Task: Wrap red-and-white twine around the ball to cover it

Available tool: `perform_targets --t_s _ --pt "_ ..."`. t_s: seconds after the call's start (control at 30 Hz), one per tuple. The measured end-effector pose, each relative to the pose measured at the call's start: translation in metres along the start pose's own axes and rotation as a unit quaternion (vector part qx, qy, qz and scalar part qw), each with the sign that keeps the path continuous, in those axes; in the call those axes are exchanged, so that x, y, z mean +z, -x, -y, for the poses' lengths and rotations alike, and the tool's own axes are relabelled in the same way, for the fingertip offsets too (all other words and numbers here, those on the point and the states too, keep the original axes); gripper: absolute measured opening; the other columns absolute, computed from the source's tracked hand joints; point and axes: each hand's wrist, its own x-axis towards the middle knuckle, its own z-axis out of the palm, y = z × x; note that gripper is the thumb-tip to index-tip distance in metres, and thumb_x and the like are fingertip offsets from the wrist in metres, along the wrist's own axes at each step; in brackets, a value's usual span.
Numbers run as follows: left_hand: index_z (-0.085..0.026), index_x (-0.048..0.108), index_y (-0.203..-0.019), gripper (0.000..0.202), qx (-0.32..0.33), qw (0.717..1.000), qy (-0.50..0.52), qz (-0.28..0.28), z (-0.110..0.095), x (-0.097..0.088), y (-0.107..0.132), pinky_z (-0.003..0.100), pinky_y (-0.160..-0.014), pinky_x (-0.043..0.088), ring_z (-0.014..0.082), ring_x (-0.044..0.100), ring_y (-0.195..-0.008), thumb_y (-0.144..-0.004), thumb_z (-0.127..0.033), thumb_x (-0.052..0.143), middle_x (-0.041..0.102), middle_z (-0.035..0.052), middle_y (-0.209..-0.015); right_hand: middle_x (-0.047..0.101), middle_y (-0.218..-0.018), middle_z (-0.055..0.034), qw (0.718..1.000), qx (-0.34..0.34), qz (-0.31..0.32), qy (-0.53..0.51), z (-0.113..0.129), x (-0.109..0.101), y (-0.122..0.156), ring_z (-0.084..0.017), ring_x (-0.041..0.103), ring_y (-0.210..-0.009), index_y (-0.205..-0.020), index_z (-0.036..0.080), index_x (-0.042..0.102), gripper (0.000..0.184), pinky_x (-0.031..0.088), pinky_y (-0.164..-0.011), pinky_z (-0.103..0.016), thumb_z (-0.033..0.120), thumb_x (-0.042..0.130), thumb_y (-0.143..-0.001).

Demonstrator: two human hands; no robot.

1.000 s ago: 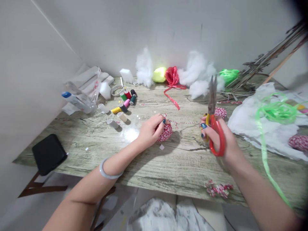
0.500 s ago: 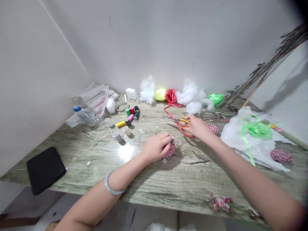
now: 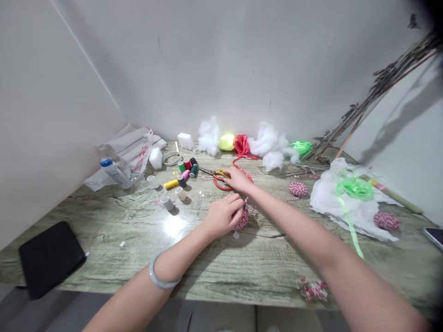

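My left hand [image 3: 224, 216] is closed on a small bundle of red-and-white twine [image 3: 241, 220] at the middle of the table. A short end of it sticks up by the fingers. Beyond it, my right hand [image 3: 238, 180] grips the orange-and-yellow handles of a pair of scissors [image 3: 221, 181]. Their blades point left, tips beside the thread spools [image 3: 186, 174]. Red cord [image 3: 244, 157] from a red bundle [image 3: 241, 145] runs behind my right hand. To the right lies a ball of red-and-white twine [image 3: 298, 189].
White fluff [image 3: 209, 134] and a yellow bundle [image 3: 227, 142] line the wall. Left are a blue-capped bottle [image 3: 117, 173], small cups [image 3: 167, 203] and a black flat case [image 3: 51, 258]. Right are green ribbon [image 3: 355, 186], dry branches [image 3: 360, 108] and a phone [image 3: 434, 236].
My right hand has carried the scissors left, toward the spools. My left hand stays on the twine bundle. The view has shifted slightly, bringing the phone in at right.
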Motion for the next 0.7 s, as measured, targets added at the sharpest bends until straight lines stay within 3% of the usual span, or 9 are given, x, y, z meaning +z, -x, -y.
perform_targets --t_s 0.07,0.17,0.23,0.3,0.43,0.53,0.63,0.7 --pt "-0.02 0.052 -0.079 0.023 -0.015 1.0 0.007 0.002 0.001 -0.001 0.0 0.027 -0.069 0.042 0.0168 0.055 -0.077 -0.095 -0.02 0.035 0.058 0.0035 -0.082 0.06 -0.126 -0.009 0.995 -0.012 -0.003 0.096 0.004 -0.029 0.013 -0.024 0.059 -0.112 -0.121 0.017 0.06 0.034 0.05 -0.096 -0.047 0.037 0.059 -0.094" --pt "-0.02 0.054 -0.081 0.023 -0.045 0.999 0.024 -0.009 0.003 -0.003 -0.002 0.027 -0.071 0.043 0.0169 0.057 -0.081 -0.096 -0.021 0.035 0.058 0.0039 -0.084 0.061 -0.127 -0.0097 0.972 0.017 -0.049 0.231 0.0 -0.095 0.041 -0.023 0.056 -0.118 -0.129 0.02 0.057 0.037 0.04 -0.106 -0.043 0.027 0.056 -0.093" --pt "-0.019 0.056 -0.083 0.025 -0.081 0.995 0.044 -0.027 0.005 -0.005 -0.004 0.027 -0.072 0.044 0.017 0.058 -0.082 -0.096 -0.023 0.035 0.059 0.0042 -0.086 0.065 -0.118 -0.0139 0.945 0.07 -0.06 0.315 -0.011 -0.14 0.064 -0.03 0.06 -0.112 -0.121 0.018 0.065 0.041 0.042 -0.101 -0.046 0.029 0.069 -0.082" --pt "-0.019 0.058 -0.086 0.027 -0.115 0.989 0.075 -0.051 0.006 -0.006 -0.005 0.028 -0.074 0.044 0.0169 0.058 -0.082 -0.097 -0.024 0.034 0.059 0.0041 -0.086 0.067 -0.107 -0.0143 0.92 0.119 -0.045 0.371 -0.028 -0.172 0.085 -0.032 0.065 -0.096 -0.115 0.019 0.07 0.049 0.048 -0.089 -0.045 0.029 0.08 -0.068" --pt "-0.019 0.059 -0.087 0.029 -0.142 0.977 0.133 -0.083 0.008 -0.005 -0.005 0.028 -0.076 0.044 0.017 0.058 -0.081 -0.098 -0.026 0.034 0.06 0.0035 -0.085 0.068 -0.099 -0.0076 0.904 0.119 -0.007 0.411 -0.058 -0.188 0.111 -0.027 0.065 -0.089 -0.107 0.025 0.074 0.05 0.048 -0.083 -0.035 0.021 0.082 -0.058" --pt "-0.018 0.06 -0.086 0.029 -0.156 0.969 0.167 -0.094 0.01 -0.004 -0.005 0.029 -0.08 0.045 0.0178 0.061 -0.086 -0.099 -0.028 0.036 0.065 0.0042 -0.088 0.066 -0.088 -0.0023 0.906 0.09 -0.017 0.413 -0.06 -0.193 0.112 -0.021 0.063 -0.08 -0.097 0.028 0.076 0.042 0.046 -0.075 -0.028 0.015 0.08 -0.057" --pt "-0.02 0.062 -0.105 0.025 -0.183 0.96 0.192 -0.091 0.01 -0.004 -0.005 0.031 -0.086 0.045 0.0184 0.063 -0.094 -0.098 -0.027 0.038 0.069 0.0047 -0.104 0.063 -0.092 -0.0074 0.894 0.074 -0.121 0.425 -0.042 -0.217 0.103 -0.022 0.059 -0.079 -0.099 0.024 0.076 0.032 0.042 -0.072 -0.032 0.016 0.075 -0.068" --pt "-0.024 0.055 -0.124 0.031 -0.201 0.955 0.199 -0.086 0.01 -0.004 -0.004 0.033 -0.088 0.046 0.0184 0.064 -0.096 -0.097 -0.026 0.039 0.069 0.0045 -0.112 0.056 -0.116 -0.0164 0.859 0.049 -0.271 0.432 -0.023 -0.238 0.094 -0.027 0.055 -0.099 -0.115 0.021 0.071 0.032 0.038 -0.081 -0.037 0.022 0.062 -0.084"
